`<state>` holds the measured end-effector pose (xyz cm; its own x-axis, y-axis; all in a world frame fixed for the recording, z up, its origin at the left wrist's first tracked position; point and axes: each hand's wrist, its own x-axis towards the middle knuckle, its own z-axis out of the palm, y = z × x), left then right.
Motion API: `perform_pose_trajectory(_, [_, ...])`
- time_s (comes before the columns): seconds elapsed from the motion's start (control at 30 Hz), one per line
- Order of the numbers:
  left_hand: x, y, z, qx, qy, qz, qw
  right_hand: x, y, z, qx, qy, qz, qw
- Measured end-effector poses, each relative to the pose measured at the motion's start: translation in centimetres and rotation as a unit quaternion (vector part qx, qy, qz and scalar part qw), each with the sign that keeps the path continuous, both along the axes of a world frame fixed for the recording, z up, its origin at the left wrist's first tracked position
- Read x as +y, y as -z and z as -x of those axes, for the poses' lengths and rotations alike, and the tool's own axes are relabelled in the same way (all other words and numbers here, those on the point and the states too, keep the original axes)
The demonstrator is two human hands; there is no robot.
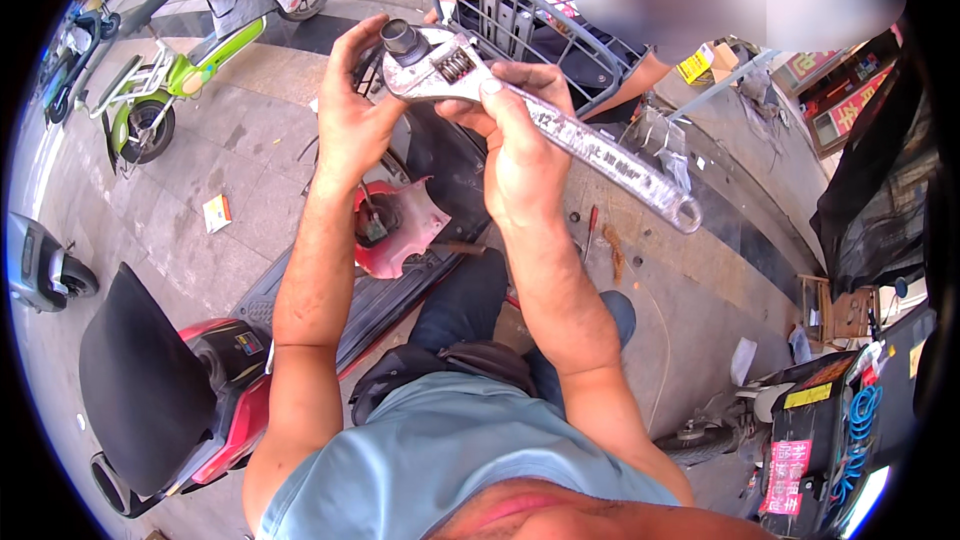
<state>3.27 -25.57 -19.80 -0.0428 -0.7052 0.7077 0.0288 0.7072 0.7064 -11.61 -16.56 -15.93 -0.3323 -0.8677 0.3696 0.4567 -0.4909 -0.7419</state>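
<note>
A large, worn silver adjustable wrench (590, 143) is held up slantwise, its jaws to the upper left and the holed handle end to the lower right. My right hand (527, 130) is closed round its neck, the thumb lying along the top beside the worm screw. A short dark round metal piece (403, 41) sits at the jaws. My left hand (352, 105) curls about the jaw end, index fingertip beside the round piece and thumb under the head; its other fingers are partly hidden. Below lies a scooter's red front panel (405, 230) with a dark opening.
The scooter's black seat (145, 390) rises at lower left. Another person stands behind a grey wire basket (540, 25). A green scooter (185, 70) is parked upper left. A red screwdriver (592, 222) lies on the pavement. Blue cable (860, 430) hangs on a box at right.
</note>
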Motion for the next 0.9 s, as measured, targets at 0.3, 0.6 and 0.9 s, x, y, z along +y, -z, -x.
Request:
perform_pose_trajectory(0.3, [0.2,-0.3,-0.7,-0.03,0.051,0.004,0.998,0.0,0.3,-0.3,-0.039,-0.03,0.01,0.999])
perform_pose_trajectory(0.6, [-0.3,-1.2,-1.8,-0.008,0.117,0.033,0.993,-1.2,-1.0,-0.9,0.066,-0.006,0.029,0.997])
perform_pose_trajectory(0.9, [0.3,-1.5,-1.1,-0.048,0.053,0.056,0.996,-0.5,0.3,-0.3,0.025,-0.001,0.02,0.999])
